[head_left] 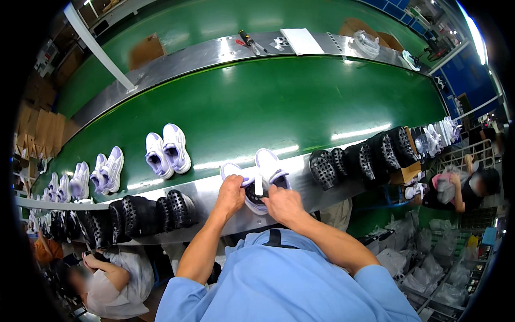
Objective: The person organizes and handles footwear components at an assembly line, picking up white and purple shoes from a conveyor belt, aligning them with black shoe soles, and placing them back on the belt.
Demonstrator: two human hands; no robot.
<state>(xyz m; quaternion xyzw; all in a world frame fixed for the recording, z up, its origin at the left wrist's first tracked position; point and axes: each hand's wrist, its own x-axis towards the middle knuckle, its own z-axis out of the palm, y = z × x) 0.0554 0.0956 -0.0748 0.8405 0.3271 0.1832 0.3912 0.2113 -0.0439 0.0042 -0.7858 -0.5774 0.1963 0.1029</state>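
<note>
A pair of white and lavender sneakers (pixel 268 162) is in front of me, at the near edge of the green belt, toes pointing away. My left hand (pixel 231 194) is closed on the collar of the left sneaker (pixel 229 169). My right hand (pixel 284 204) is closed at the heel opening of the right sneaker, its fingertips partly hidden by the shoe. Between the two shoes a small white strip (pixel 258 186) stands up near my right fingertips. I cannot make out whether it is attached to a shoe.
More sneaker pairs (pixel 163 152) stand along the belt (pixel 279 102) to the left. Black perforated shoe-shaped pieces (pixel 182 208) line the near metal ledge on both sides. On the far ledge lie tools (pixel 248 41) and a white board (pixel 302 41). Co-workers (pixel 115 279) sit at left and right.
</note>
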